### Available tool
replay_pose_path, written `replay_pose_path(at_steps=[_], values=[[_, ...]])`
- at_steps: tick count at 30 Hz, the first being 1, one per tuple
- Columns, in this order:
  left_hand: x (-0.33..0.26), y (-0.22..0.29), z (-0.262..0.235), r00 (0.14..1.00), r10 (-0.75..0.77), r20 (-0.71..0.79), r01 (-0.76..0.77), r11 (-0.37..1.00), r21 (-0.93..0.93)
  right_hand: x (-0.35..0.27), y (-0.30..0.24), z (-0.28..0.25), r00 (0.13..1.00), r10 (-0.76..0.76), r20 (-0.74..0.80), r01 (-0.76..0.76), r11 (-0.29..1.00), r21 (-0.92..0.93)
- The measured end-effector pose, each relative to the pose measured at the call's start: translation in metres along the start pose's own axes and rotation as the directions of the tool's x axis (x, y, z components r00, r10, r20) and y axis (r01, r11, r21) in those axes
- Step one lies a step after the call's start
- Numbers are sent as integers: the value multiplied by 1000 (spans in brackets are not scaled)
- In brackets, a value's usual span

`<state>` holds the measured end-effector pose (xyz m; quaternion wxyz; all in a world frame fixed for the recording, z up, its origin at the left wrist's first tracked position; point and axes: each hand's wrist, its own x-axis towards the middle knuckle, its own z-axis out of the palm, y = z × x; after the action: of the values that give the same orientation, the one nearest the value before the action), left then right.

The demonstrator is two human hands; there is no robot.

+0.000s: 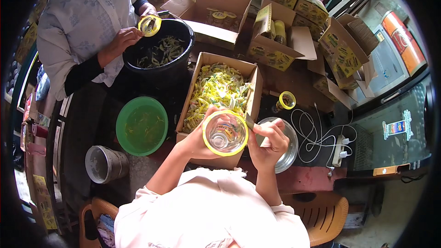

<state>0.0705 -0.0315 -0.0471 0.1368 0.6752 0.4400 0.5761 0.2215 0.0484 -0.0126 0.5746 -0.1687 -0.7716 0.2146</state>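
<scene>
My left hand (201, 138) is wrapped round a clear plastic jar (224, 134) with a yellow rim, its open mouth turned up toward me. Nothing shows inside but its bare clear bottom. My right hand (270, 141) pinches a small flat knife blade (249, 122), which lies against the right side of the jar's rim; its handle is hidden in my fingers. Just beyond the jar stands a cardboard box (258, 85) heaped with yellow and whitish shreds (218, 89). A round clear basin (288, 154) sits partly behind my right hand.
Across from me a person holds a yellow-rimmed jar (149, 25) over a black bucket (158, 71) of shreds. A green basin (120, 128) of water and a grey bucket (120, 165) stand left. Right are another jar (287, 100), white cables (317, 140) and open cartons (273, 55).
</scene>
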Motion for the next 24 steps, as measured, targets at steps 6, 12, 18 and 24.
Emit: replay_pose_path(at_steps=[6,12,18,24], values=[[9,2,1,999,-53,-4,52,990,-128,-2,-7,1,998,15,-55,-17,999,-32],[-1,5,19,945,-173,-277,103,963,-251,-3,-17,7,993,-69,-98,53,986,-161],[0,10,17,959,-76,-273,90,995,40,-2,-20,8,993,-78,-93,58,978,-203],[0,19,9,989,-22,-149,45,987,153,-1,-6,3,995,-94,-25,91,990,-107]])
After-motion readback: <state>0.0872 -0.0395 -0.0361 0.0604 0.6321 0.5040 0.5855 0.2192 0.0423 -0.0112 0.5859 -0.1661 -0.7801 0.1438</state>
